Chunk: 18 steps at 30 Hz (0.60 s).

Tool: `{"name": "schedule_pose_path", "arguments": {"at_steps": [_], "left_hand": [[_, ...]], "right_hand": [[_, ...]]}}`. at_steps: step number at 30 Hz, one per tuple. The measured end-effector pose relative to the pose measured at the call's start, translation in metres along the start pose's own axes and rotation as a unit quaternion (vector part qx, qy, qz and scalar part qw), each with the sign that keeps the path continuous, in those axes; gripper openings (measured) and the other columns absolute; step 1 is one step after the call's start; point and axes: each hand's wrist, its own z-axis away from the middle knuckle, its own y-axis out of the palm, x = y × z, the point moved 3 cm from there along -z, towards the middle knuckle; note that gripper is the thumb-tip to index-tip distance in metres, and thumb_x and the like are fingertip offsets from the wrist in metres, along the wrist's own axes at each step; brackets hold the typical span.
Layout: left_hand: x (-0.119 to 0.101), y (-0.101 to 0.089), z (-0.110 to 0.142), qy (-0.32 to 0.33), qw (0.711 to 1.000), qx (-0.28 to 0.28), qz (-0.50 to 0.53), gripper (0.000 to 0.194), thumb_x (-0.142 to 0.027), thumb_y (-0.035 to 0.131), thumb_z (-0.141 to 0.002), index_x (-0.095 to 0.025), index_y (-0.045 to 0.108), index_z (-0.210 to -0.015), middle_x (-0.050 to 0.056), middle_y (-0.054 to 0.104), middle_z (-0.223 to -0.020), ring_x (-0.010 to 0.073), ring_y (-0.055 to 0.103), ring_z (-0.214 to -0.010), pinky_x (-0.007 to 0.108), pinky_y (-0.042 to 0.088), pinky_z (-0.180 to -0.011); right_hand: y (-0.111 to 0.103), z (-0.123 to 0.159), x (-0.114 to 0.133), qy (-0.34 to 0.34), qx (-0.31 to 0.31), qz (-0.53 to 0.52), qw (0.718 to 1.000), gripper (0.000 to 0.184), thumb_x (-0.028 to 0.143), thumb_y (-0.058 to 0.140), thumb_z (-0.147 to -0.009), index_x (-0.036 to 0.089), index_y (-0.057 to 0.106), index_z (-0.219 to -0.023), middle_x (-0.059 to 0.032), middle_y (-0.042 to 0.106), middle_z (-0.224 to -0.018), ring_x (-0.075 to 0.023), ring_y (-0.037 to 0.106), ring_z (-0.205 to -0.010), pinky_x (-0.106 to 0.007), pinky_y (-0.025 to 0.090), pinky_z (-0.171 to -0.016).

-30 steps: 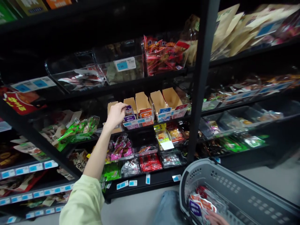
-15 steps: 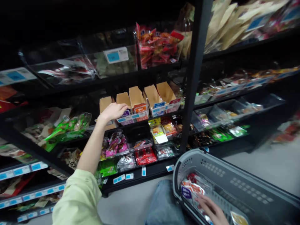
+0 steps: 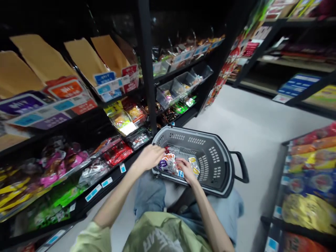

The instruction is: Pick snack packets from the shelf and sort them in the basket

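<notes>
My left hand (image 3: 150,157) is over the left rim of a grey shopping basket (image 3: 225,154), its fingers bent down and pressed together. Whatever it may hold is hidden behind the fingers. Inside the basket, my right hand (image 3: 186,170) has its fingers closed on a small snack packet (image 3: 180,164) with reddish-orange colouring. Beside it lie a packet with a purple label (image 3: 163,164), an orange-and-white one and red ones. A clear packet with a yellow label (image 3: 193,164) rests just right of my right hand. The basket sits in front of my knees.
Open cardboard display boxes (image 3: 39,63) of snacks line the black shelf on the left. Bagged sweets (image 3: 118,152) fill the trays below. A black post (image 3: 147,70) stands behind the basket. On the right is a low rack of colourful packs (image 3: 309,175); grey floor (image 3: 236,108) lies between.
My left hand has come away from the cardboard boxes on the shelf and down to the basket. My view has turned right and down. My right hand stays among the packets in the basket.
</notes>
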Motion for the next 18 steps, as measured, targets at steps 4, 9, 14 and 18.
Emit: {"name": "schedule_pose_path", "arguments": {"at_steps": [4,9,14,18], "left_hand": [[-0.005,0.107,-0.016,-0.136,0.972,0.186,0.038,0.036,-0.029,0.034,-0.095,-0.023,0.066,-0.111,0.007,0.071,-0.106,0.0205,0.065,-0.1,0.031,0.046,-0.089],[-0.004,0.153,-0.002,-0.181,0.959,0.218,0.025,0.042,-0.032,0.033,-0.094,-0.016,0.071,-0.101,0.016,0.072,-0.097,0.0276,0.068,-0.092,0.037,0.049,-0.081],[0.002,0.157,-0.006,-0.172,0.962,0.211,0.028,0.046,-0.033,0.028,-0.095,-0.017,0.07,-0.101,0.016,0.071,-0.096,0.0275,0.067,-0.094,0.037,0.048,-0.084],[0.008,0.16,-0.018,-0.174,0.961,0.212,0.029,0.046,-0.033,0.028,-0.094,-0.016,0.071,-0.099,0.017,0.071,-0.096,0.0285,0.067,-0.094,0.038,0.048,-0.083]], "right_hand": [[-0.014,-0.003,-0.002,-0.003,-0.093,-0.023,0.995,0.031,0.043,0.059,-0.072,0.022,0.058,-0.095,-0.006,0.069,-0.09,-0.0189,0.063,-0.07,-0.029,0.052,-0.061],[-0.022,-0.003,-0.014,0.046,-0.093,0.0,0.995,0.028,0.037,0.053,-0.074,0.022,0.054,-0.098,-0.007,0.069,-0.091,-0.0185,0.065,-0.071,-0.03,0.053,-0.062],[-0.026,-0.007,-0.019,0.05,-0.068,0.066,0.994,0.026,0.033,0.05,-0.076,0.021,0.056,-0.098,-0.0071,0.07,-0.09,-0.0186,0.066,-0.07,-0.029,0.052,-0.061],[-0.034,-0.041,-0.009,0.043,-0.015,0.164,0.985,0.023,0.029,0.048,-0.08,0.02,0.061,-0.098,-0.0047,0.071,-0.088,-0.0174,0.066,-0.073,-0.027,0.051,-0.062]]}}
